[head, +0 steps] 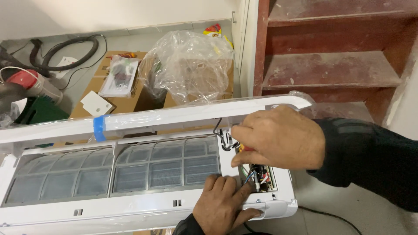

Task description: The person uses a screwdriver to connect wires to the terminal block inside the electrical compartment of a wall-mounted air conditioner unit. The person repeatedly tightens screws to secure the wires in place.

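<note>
A white air-conditioner indoor unit (143,204) lies in front of me with its front cover (174,115) lifted, blue tape (99,128) on the cover. My left hand (222,206) rests on the lower right of the body, fingers pressing beside the open wiring compartment (262,177) with coloured wires. My right hand (278,137) hovers above that compartment, closed on a small tool with an orange-yellow handle (242,148), mostly hidden by the fingers. A black wire (220,130) loops just left of it.
Mesh filters (113,169) fill the unit's open front. Behind stand cardboard boxes (126,93), a clear plastic bag (189,65), a booklet in plastic (118,76), a black hose (69,52) and a red-capped device (30,82). Worn red wooden stairs (331,65) rise at the right.
</note>
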